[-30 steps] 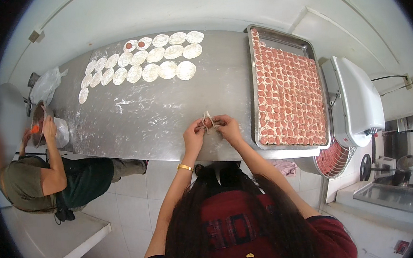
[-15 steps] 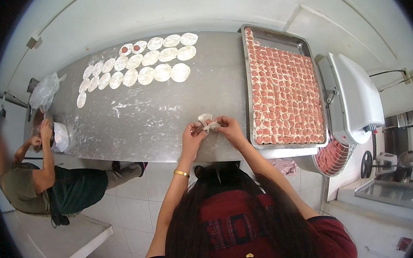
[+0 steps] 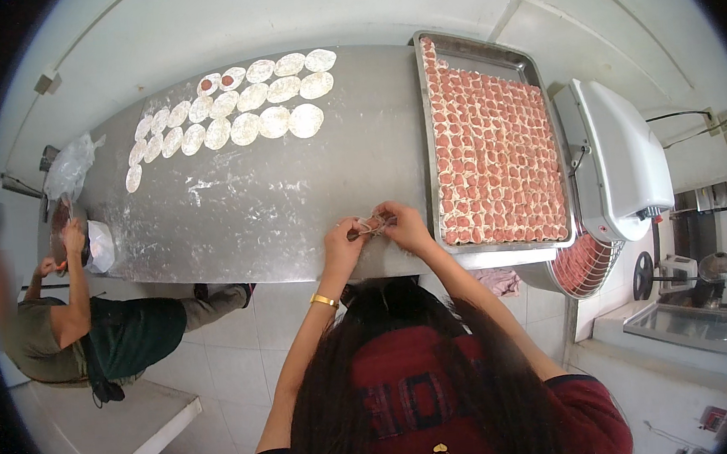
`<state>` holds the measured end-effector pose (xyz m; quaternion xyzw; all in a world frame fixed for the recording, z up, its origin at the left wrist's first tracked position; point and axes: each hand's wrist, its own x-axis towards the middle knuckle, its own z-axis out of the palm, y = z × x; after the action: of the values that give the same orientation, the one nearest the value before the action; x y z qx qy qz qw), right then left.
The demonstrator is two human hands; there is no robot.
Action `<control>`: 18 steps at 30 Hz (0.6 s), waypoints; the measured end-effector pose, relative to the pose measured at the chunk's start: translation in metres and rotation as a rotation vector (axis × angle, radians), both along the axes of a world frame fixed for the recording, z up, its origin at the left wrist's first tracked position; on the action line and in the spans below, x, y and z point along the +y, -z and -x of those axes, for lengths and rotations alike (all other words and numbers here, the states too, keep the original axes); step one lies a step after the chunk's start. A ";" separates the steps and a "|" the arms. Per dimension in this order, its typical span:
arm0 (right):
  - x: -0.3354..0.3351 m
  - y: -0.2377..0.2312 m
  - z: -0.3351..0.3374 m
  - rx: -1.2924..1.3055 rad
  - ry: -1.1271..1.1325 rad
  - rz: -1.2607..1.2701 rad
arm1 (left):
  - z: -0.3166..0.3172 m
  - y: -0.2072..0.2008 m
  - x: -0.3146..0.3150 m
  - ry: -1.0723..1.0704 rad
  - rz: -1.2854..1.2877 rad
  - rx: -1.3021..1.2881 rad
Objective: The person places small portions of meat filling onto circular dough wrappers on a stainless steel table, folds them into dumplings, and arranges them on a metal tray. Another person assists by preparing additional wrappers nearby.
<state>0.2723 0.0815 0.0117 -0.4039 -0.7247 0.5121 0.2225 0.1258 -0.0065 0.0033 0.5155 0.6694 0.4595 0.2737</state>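
Observation:
Between my two hands, over the front of the steel table (image 3: 278, 208), is a dumpling (image 3: 373, 224) with a thin pale wrapper gathered around pink filling. My left hand (image 3: 344, 240) pinches its left side, while the fingers of my right hand (image 3: 406, 228) close on its right side. Part of the dumpling is hidden behind the fingers. To the right, a deep metal tray (image 3: 487, 60) holds tight rows of open-topped dumplings (image 3: 498, 158). Rows of round floured wrappers (image 3: 306, 120) lie at the back left, two of them with a dab of filling (image 3: 227, 80).
Beyond the tray stands a white machine (image 3: 616, 159), with pink filling (image 3: 581, 262) in a bowl behind a wire guard below it. At the table's left end, another person (image 3: 66, 315) works over a bowl (image 3: 64, 231) beside clear plastic bags (image 3: 73, 167).
The wrapper's raised flap has been folded in, and the dumpling is now more gathered between my fingers. The view has shifted slightly. The other person's hands have moved lower at the bowl.

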 end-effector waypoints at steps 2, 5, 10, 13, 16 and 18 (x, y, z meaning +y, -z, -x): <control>0.002 -0.001 0.002 0.022 -0.012 -0.029 | -0.004 -0.004 0.002 -0.046 0.129 -0.059; 0.006 -0.003 0.004 -0.009 -0.090 -0.091 | -0.011 -0.011 0.005 -0.081 0.162 -0.121; 0.006 -0.006 -0.003 -0.102 -0.064 -0.395 | -0.008 -0.014 0.006 -0.032 0.187 -0.120; 0.005 -0.004 -0.005 -0.156 -0.064 -0.390 | -0.007 -0.013 0.007 0.013 0.196 -0.044; 0.005 -0.001 -0.002 -0.131 -0.050 -0.357 | -0.008 -0.015 0.011 0.035 0.208 0.035; 0.005 0.001 -0.002 -0.093 -0.038 -0.338 | -0.009 -0.017 0.015 0.055 0.195 0.064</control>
<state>0.2745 0.0869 0.0107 -0.3700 -0.8175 0.3679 0.2438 0.1349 0.0082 0.0202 0.5191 0.7051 0.3677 0.3134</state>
